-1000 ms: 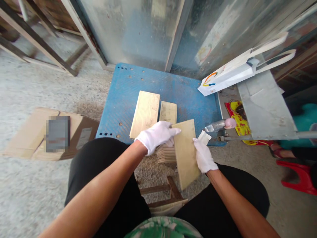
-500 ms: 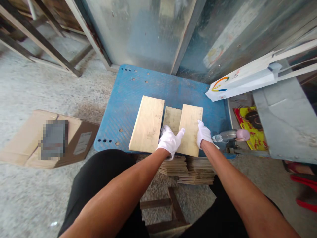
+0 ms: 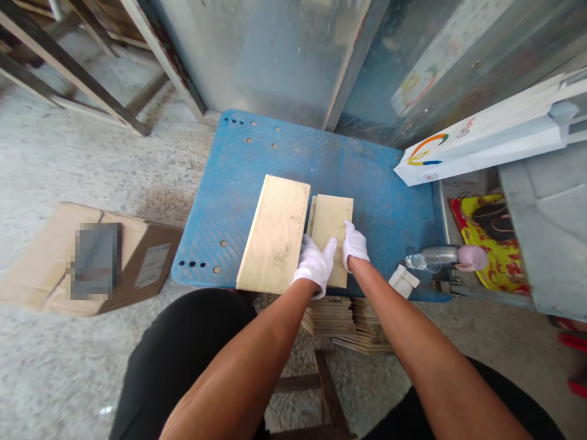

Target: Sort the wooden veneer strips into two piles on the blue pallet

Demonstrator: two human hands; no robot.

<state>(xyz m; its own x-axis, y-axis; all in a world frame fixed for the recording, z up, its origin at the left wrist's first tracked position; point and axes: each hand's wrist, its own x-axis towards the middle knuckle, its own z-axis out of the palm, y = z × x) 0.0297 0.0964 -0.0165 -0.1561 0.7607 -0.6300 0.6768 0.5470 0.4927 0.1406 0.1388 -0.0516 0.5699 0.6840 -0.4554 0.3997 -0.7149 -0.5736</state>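
Both my hands wear white gloves. My left hand (image 3: 314,264) and my right hand (image 3: 355,244) grip the near end of a pale wooden board (image 3: 331,223) from either side. That board lies on top of another one of the same size on the blue platform (image 3: 376,195). A wider pale board (image 3: 276,231) lies flat just to the left, touching the left hand's side. Below the platform's near edge, stacks of thin boards (image 3: 353,318) sit between my knees.
A flattened cardboard box (image 3: 87,256) lies on the concrete floor at left. A clear bottle with a pink cap (image 3: 443,258) and a small white block (image 3: 403,281) rest at the platform's right edge. A white paper bag (image 3: 486,140) hangs at right. Metal sheets stand behind.
The board I held upright near my lap was laid on the platform, then slid left onto the middle board. Both hands moved forward and closer together. The white block now lies on the platform.
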